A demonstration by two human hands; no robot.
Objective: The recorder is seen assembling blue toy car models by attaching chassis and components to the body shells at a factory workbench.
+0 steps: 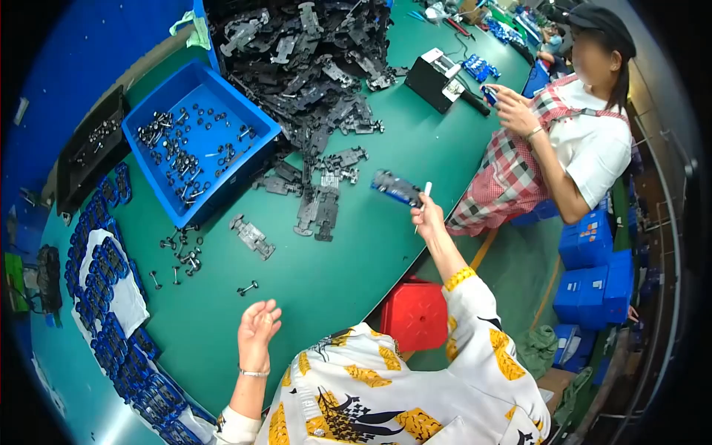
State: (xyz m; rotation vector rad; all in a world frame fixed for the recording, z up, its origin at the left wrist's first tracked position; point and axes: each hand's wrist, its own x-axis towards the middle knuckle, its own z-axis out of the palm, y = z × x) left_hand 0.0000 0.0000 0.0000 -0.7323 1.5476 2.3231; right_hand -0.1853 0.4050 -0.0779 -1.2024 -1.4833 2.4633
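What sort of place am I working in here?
Likely a toy-car assembly workshop: there's a heap of dark car bases, a blue bin of paired wheels, and a co-worker beside the green table.

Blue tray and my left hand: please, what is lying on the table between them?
In the head view, a grey chassis and, nearer the left hand, one wheeled axle; more loose axles lie toward the left.
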